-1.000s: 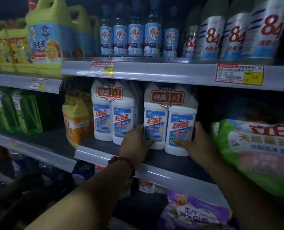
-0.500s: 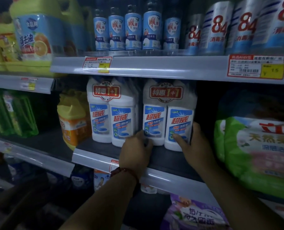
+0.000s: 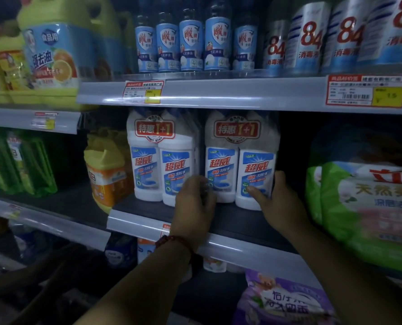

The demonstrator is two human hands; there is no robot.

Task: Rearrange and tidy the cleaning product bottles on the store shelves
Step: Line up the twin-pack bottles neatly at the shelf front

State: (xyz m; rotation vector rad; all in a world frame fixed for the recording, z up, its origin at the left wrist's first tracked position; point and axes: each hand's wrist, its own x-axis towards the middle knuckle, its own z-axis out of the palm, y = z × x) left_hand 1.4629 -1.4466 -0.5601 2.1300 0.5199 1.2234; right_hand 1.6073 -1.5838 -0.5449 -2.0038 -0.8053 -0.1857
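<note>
Two shrink-wrapped twin packs of white cleaner bottles with blue labels stand on the middle shelf [image 3: 218,240]. My left hand [image 3: 194,204] presses against the lower left side of the right twin pack [image 3: 241,160], in the gap beside the left twin pack [image 3: 162,158]. My right hand [image 3: 281,201] grips the same pack at its lower right corner, thumb across the front. The pack stands upright on the shelf, between both hands.
Above are small blue-label bottles [image 3: 190,43], grey "84" disinfectant bottles [image 3: 312,41] and green-yellow jugs [image 3: 52,50]. A yellow-orange jug [image 3: 106,170] stands left of the packs, green pouches [image 3: 19,165] farther left, a green bag [image 3: 369,212] right, a purple bag [image 3: 286,299] below.
The right twin pack has slid back and left on the shelf, closer to the left pack, with both hands still on it. The camera has shifted slightly.
</note>
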